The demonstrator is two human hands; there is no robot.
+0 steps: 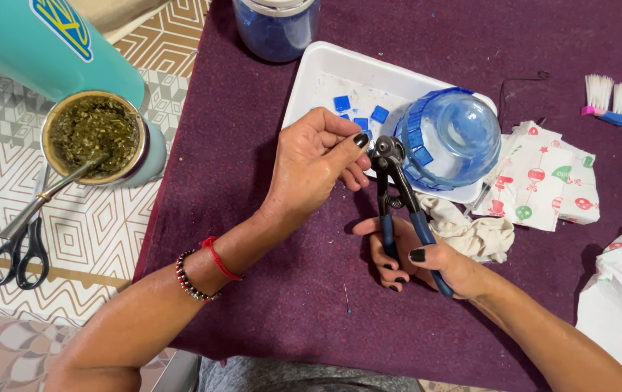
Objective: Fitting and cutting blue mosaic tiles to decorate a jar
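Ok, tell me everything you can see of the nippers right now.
The nippers are dark metal with blue-sleeved handles and a small wheeled head. They stand nearly upright over the purple cloth, head pointing away at the white tray edge beside the blue glass bowl. The right hand grips both handles; the left hand pinches something at the head, too small to identify.

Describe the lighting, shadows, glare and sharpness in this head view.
Head view: soft, even light; faint shadows fall on the purple cloth beneath the left hand and right hand. Small glints show on the blue glass bowl and the nippers. The centre is sharp; the forearms near the bottom edge look slightly soft.
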